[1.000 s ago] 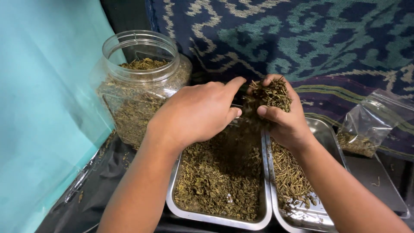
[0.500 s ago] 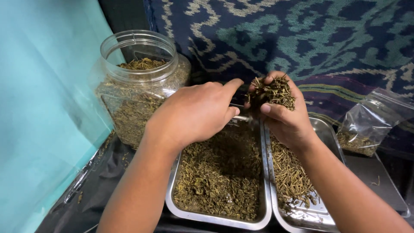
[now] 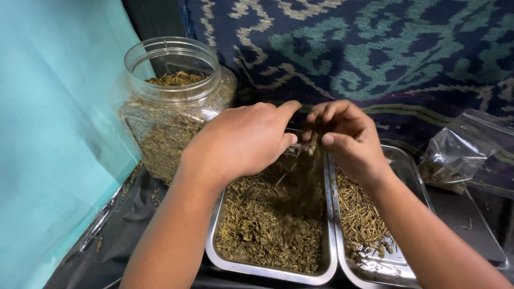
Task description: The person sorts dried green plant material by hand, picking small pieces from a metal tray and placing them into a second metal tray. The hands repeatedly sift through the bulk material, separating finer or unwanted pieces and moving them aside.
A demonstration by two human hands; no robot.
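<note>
fingers (image 3: 327, 140) crumbling dried herbs (image 3: 267, 230) over steel tray (image 3: 267, 270).

Clear plastic jar (image 3: 174, 107) left; clear bag (image 3: 460, 152) right.

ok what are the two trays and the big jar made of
Trays: most likely stainless steel, going by the shiny silver rims with mirror-like glints and thin rolled edges. Jar: looks like clear plastic; the walls are see-through and slightly hazy, with a moulded threaded neck, though glass cannot be ruled out.
</note>
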